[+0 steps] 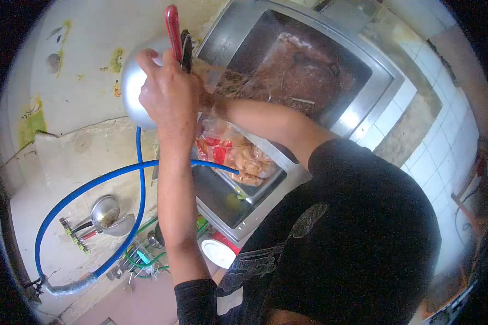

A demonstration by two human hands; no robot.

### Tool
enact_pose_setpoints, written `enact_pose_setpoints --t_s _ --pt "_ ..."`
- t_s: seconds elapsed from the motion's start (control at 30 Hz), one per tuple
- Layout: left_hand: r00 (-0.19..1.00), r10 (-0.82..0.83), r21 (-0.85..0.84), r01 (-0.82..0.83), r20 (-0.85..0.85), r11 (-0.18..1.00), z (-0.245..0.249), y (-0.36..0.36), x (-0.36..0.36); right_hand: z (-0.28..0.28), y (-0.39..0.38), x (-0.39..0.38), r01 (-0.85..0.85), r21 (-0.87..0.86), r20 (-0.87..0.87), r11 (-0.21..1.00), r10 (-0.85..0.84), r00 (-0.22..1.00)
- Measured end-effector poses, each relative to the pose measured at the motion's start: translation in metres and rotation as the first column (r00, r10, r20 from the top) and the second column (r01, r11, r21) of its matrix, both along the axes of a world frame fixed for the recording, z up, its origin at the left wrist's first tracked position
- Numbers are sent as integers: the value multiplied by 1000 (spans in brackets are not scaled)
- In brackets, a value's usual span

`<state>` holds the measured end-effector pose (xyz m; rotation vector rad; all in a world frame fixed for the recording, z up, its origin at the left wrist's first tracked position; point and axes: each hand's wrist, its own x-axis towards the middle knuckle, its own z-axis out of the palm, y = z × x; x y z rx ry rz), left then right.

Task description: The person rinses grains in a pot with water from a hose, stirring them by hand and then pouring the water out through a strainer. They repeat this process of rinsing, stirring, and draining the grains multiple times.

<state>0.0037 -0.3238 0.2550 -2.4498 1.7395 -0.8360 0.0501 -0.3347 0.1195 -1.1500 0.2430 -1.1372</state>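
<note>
My left hand (169, 89) is raised at the upper left, its fingers closed around a tool with a red handle (172, 32). That handle sticks up past the knuckles, and the blade or head is hidden. Against it lies a dark, narrow piece (186, 51), whose kind I cannot make out. My right hand (205, 102) is mostly covered by the left wrist, so its fingers do not show. Behind the left hand is a rounded silver metal vessel (131, 84). Below the forearms, a clear plastic bag of raw meat (249, 162) with red print lies in the smaller basin.
The steel sink's (358, 116) larger basin holds reddish-brown, murky contents. A blue hose (65, 200) loops along the wall and ends over the bag. A strainer (104, 211) hangs on a wall rack (73, 235). A white-lidded red container (219, 253) stands beside the sink.
</note>
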Motion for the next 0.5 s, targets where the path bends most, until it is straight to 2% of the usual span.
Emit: enact_pose_setpoints --t_s 0.1,0.23,0.4,0.47,0.5 --pt "1000 -6 24 6 2 1000 3 0 -4 48 2 -23 176 -27 -205 984 -178 962" --pt "997 -37 49 33 63 998 5 -3 -19 89 3 -39 369 -85 -441 926 -367 819" --pt "992 -70 60 64 102 996 4 0 -23 122 11 -56 553 -126 -561 823 -519 645" --pt "990 -63 54 57 125 997 4 -2 -25 142 5 -75 574 -130 -578 808 -532 618" --pt "990 -63 52 57 126 997 3 -2 -22 156 -1 -96 403 -122 -676 907 -373 636"
